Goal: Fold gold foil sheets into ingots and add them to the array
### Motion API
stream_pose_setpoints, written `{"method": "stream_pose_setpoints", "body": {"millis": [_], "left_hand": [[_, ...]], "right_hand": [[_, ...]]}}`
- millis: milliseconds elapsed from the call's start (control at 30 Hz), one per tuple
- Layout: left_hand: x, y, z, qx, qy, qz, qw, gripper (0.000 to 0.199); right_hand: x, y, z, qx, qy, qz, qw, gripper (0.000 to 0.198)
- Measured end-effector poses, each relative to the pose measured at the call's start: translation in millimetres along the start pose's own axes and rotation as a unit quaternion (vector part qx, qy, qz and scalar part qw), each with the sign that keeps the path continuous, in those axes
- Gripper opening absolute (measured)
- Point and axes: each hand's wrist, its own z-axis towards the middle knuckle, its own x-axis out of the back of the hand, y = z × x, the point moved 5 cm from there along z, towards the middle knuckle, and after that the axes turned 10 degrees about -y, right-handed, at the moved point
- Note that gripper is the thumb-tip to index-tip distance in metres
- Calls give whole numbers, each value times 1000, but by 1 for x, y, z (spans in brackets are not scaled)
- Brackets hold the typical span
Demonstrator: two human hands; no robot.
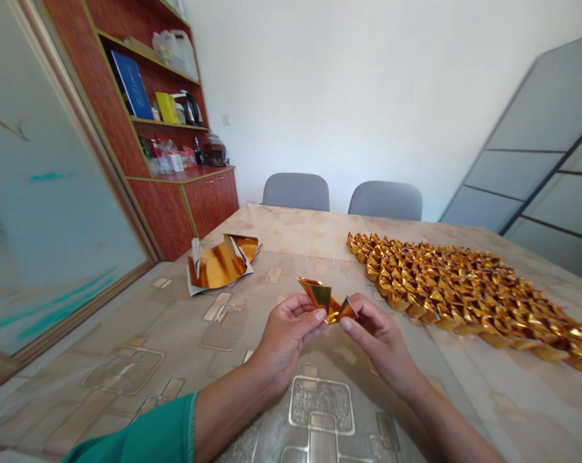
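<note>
Between my two hands, above the table, is a folded gold foil paper piece [323, 297] with raised pointed ends. My left hand [291, 328] pinches its left side between thumb and fingers. On the other side, my right hand [380, 331] grips the right end, the thumb in front. The fingertips behind the paper are partly hidden. To the right lie rows of many folded gold paper pieces [445, 283], packed close together. Loose sheets of gold foil paper [218, 265] with white undersides lie curled at the left, apart from my hands.
A patterned cover lies over the table [175, 373]. Two grey chairs [295, 191] stand at its far side by the white wall. A red-brown shelf cabinet [163, 199] with jugs, a kettle and jars is at the left, near a frosted glass door [54, 193].
</note>
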Motion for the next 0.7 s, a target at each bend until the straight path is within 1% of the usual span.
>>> {"method": "stream_pose_setpoints", "body": {"millis": [67, 133, 233, 367, 467, 567, 700], "left_hand": [[-2, 1, -2, -8, 2, 11, 1000, 26], [-5, 3, -3, -14, 3, 21, 1000, 27], [-5, 5, -2, -17, 6, 19, 1000, 25], [-2, 4, 0, -7, 4, -15, 1000, 25], [-3, 4, 0, -13, -7, -15, 1000, 23], [-5, 3, -3, -21, -7, -4, 1000, 21], [-6, 0, -5, -21, 5, 0, 1000, 22]], "right_hand": [[-2, 5, -1, -33, 21, 49, 998, 19], [-4, 7, -2, -52, 22, 73, 996, 23], [-6, 6, -3, -44, 2, 81, 996, 26], [-6, 5, -2, -20, -11, 43, 999, 19], [-5, 9, -3, -39, 20, 48, 998, 14], [-5, 10, -5, -57, 49, 62, 995, 18], [-6, 7, -6, -62, 76, 32, 995, 24]]}}
